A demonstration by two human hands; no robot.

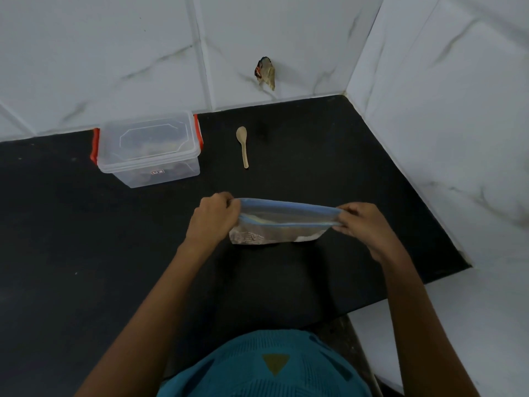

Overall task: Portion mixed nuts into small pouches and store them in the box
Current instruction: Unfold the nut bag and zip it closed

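While we hold the bag [282,224] near the middle of the black surface [86,239], our left hand [213,217] & right hand [359,223] each pinch one end of its blue top, both grips tight on it. The box [148,149] w/ lid on sits back left by the wall [114,53], spoon [242,144] near its right.

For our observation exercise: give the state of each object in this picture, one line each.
Clear plastic box with red clips: lid on.
Pale wooden spoon: lying flat on black counter, untouched.
Clear zip pouch with blue seal strip: mouth open, held upright.
Left hand: pinches pouch's left end.
Right hand: pinches pouch's right end.
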